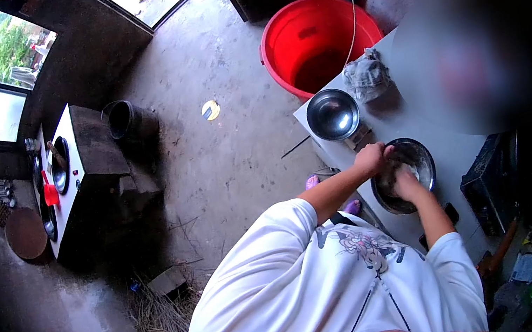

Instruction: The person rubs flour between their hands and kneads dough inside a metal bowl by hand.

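Note:
A dark-rimmed metal bowl [426, 153] stands near the edge of the white table, in front of my body. My left hand [373, 158] is closed on its rim at the upper left. Down inside the bowl is my right hand [407, 182], its fingers blurred and pointing inward. A pale, whitish lump [414, 171] shows beside the right fingers, and the bowl's inner wall looks smeared with grey-white residue. I cannot tell whether the right fingers grip the lump.
A shiny steel bowl [333, 115] and a crumpled grey cloth [367, 75] lie on the white table [428, 116]. Beyond is a large red tub [320, 39]. A black box-like appliance [490, 187] sits right. Across the floor stand a stove counter [91, 143] and a dark bucket [130, 121].

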Demonstrator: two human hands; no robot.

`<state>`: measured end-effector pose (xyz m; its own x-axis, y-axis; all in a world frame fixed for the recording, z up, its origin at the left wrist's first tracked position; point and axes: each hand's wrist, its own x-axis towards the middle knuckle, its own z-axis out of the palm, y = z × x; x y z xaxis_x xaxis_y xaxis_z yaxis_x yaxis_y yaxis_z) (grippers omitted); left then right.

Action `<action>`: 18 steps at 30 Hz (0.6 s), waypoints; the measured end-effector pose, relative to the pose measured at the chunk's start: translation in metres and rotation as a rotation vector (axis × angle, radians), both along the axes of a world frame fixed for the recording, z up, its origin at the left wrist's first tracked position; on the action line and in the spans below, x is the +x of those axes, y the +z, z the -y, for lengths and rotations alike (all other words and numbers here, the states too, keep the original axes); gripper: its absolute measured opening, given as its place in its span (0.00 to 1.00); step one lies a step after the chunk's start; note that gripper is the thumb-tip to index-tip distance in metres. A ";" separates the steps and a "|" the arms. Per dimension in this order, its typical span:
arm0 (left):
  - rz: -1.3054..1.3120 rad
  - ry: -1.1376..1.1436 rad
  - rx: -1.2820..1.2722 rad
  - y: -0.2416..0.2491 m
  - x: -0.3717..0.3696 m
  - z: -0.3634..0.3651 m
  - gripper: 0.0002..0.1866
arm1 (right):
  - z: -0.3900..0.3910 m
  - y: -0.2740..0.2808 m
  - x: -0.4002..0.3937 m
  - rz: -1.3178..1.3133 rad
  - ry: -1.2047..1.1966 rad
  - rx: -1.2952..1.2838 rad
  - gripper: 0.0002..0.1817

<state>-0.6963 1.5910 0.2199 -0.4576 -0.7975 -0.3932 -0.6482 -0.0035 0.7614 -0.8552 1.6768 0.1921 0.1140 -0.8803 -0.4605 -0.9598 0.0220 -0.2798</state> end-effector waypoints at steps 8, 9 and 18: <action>-0.009 0.001 -0.015 -0.005 0.004 -0.003 0.25 | 0.000 0.030 -0.023 0.434 -0.499 0.152 0.16; -0.008 0.001 -0.016 -0.005 0.003 -0.005 0.25 | 0.000 0.019 -0.023 0.142 -0.332 -0.021 0.17; -0.056 0.144 -0.036 -0.015 -0.001 -0.013 0.23 | -0.013 0.034 0.019 0.543 -0.658 0.460 0.06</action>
